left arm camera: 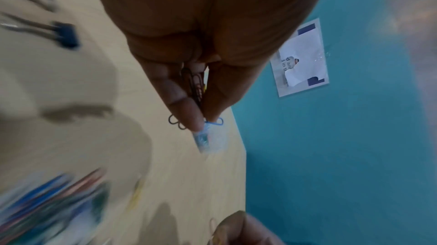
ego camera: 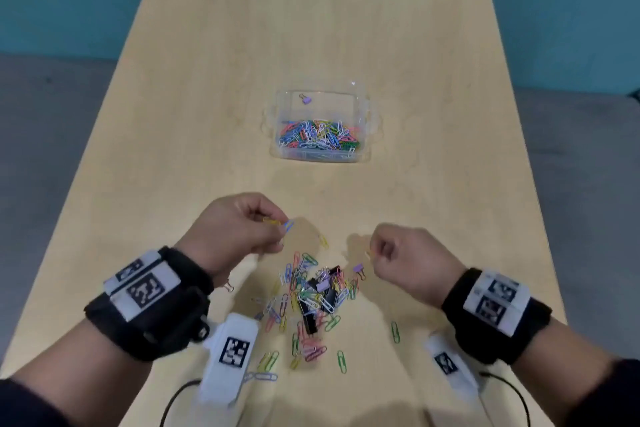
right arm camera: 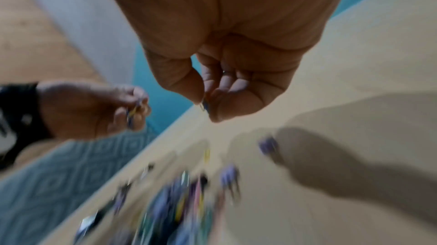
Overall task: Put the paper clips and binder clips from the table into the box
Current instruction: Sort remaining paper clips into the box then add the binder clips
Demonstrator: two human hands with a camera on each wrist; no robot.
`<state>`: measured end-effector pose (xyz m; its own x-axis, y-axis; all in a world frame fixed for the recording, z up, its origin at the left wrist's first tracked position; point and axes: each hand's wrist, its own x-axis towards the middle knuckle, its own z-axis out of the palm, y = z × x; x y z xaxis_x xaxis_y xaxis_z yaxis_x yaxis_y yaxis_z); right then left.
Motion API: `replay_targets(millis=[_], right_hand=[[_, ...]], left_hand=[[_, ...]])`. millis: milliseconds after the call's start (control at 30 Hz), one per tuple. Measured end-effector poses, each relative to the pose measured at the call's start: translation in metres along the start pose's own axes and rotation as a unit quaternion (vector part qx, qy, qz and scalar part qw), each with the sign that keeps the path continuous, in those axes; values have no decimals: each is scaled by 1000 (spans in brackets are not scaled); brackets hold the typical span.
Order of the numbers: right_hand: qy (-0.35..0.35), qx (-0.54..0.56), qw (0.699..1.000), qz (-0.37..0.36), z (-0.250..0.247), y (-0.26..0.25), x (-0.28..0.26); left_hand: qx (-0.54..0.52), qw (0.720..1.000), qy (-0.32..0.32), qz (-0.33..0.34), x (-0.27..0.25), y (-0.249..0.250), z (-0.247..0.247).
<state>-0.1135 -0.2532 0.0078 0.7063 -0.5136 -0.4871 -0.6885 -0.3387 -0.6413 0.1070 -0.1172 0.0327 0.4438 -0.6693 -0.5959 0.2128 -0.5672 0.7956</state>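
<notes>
Pale wood makes up the worktop [ego camera: 194, 107], seen from the head camera with a clear box [ego camera: 323, 152] standing well beyond both hands. The box holds a heap of coloured paper clips [ego camera: 320, 135] at its near end and one lilac binder clip [ego camera: 306, 99] at its far end. The left hand [ego camera: 239, 229] is raised above the worktop, its fingers [ego camera: 263, 215] curled and pinching a few clips [ego camera: 282, 224], yellow and blue, whose ends stick out toward the right. The right hand [ego camera: 412, 256] is raised too, fingers curled in, thumb and forefinger pinched on a pale clip [ego camera: 369, 255] that is too small to make out well. Between and below the hands lies the pile [ego camera: 315, 291]: many paper clips mixed with black and lilac binder clips, with strays scattered nearer the person, among them a green clip [ego camera: 395, 332] and a lone yellow one [ego camera: 323, 241] just beyond the pile.

From the left wrist, the thumb and fingers [left arm camera: 182, 99] press together round a small bunch of paper clips [left arm camera: 196, 84]; dark loops and a blue loop [left arm camera: 216, 122] poke out past the fingertips. The box [left arm camera: 210, 140] shows blurred just beyond them, far off on the worktop. A blurred blue binder clip [left arm camera: 66, 34] lies at the upper left.

From the right wrist, the thumb [right arm camera: 179, 82] and forefinger meet on a small clip [right arm camera: 204, 106], the other fingers curled loosely into the palm. The left hand [right arm camera: 94, 110] shows at left, clenched on its clips. The pile [right arm camera: 184, 198] lies below, heavily blurred.
</notes>
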Motion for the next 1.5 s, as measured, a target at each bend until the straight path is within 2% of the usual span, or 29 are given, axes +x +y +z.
replay_targets(millis=[100,233,300,367,433,533,633,667,733,767,833,900,1000,1100,1233,1333,1500], right_hand=[[58,90,994,15,-36,-28,51],[135,102,985,17,-67,-61,118],[146,98,984,25,-74,-70,137],[125,114,985,37,-76,-73,144],[122,83,988,34,-77,-67,137],[150,13,989,3,-74,-47,104],[101,-29,994,9,-50,-16,43],[75,-44,996,14,-36,-5,19],[49,-69,996,11,-4,22,-20],[44,-86,995,16,13,33,-35],[36,-105,993,34,48,45,-60],[42,-95,995,4,80,44,-77],[30,-89,994,-63,106,30,-85],[13,-60,996,-71,106,19,-82],[77,-105,989,-73,98,13,-77],[79,-151,982,-77,97,7,-67],[87,-188,975,-79,105,-3,-48]], left_hand=[[14,998,45,47,45,37,6],[27,991,99,82,103,71,15],[27,991,98,83,117,77,22],[30,992,82,92,122,77,26],[9,992,85,97,119,73,21],[-8,988,128,92,103,52,-3],[90,983,131,91,70,18,-20],[169,974,111,101,56,4,-21],[346,930,55,113,30,-27,-16],[396,910,29,118,21,-42,-11],[430,893,-7,131,10,-68,-2],[451,876,-24,168,7,-80,10],[488,842,-28,228,3,-79,27],[524,811,-44,256,-9,-73,41],[551,796,-70,239,-20,-81,53],[557,798,-46,225,-18,-86,57],[566,788,-27,242,-7,-92,65]])
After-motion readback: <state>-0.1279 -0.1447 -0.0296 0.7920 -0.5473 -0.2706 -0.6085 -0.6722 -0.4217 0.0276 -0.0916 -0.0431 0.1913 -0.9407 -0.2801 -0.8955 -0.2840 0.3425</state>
